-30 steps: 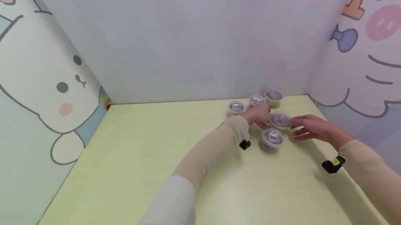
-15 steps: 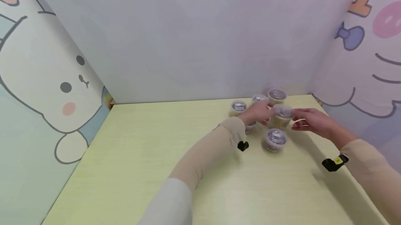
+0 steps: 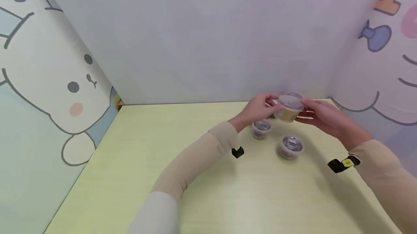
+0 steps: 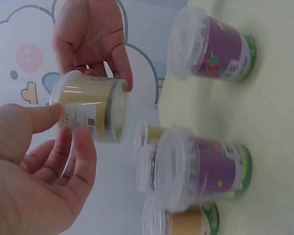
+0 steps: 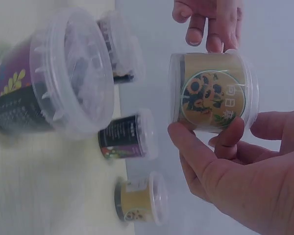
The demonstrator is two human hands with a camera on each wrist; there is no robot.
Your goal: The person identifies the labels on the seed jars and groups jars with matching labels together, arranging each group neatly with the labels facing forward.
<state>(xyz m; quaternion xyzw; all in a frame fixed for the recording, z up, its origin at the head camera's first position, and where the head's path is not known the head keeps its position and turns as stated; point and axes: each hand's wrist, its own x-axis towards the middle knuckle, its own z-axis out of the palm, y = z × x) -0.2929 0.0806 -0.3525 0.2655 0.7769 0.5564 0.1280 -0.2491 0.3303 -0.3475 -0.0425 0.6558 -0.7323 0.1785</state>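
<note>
A clear plastic tub [image 3: 289, 109] with a lid and a yellow label is held up off the table between both hands. Flowers and a round design show on its label in the right wrist view. From the left, my left hand [image 3: 255, 110] grips the tub's side with thumb and fingertips. My right hand [image 3: 329, 117] holds the opposite side, its fingers curled against the tub. Below stand two purple-labelled lidded tubs, a nearer tub [image 3: 291, 148] and a left tub [image 3: 261, 129]. Another lidded tub [image 3: 294, 93] is mostly hidden behind the raised one.
In the right wrist view, a yellow-labelled tub [image 5: 137, 198] and a dark-labelled tub [image 5: 125, 137] stand near the back. A grey wall [image 3: 195, 38] rises behind the pale yellow table [image 3: 163, 147]. Cartoon-printed panels [image 3: 42, 82] flank both sides.
The yellow-labelled tub has been lifted off the table among the other tubs, upward and toward the back, with both hands on it. The other visible tubs stay standing.
</note>
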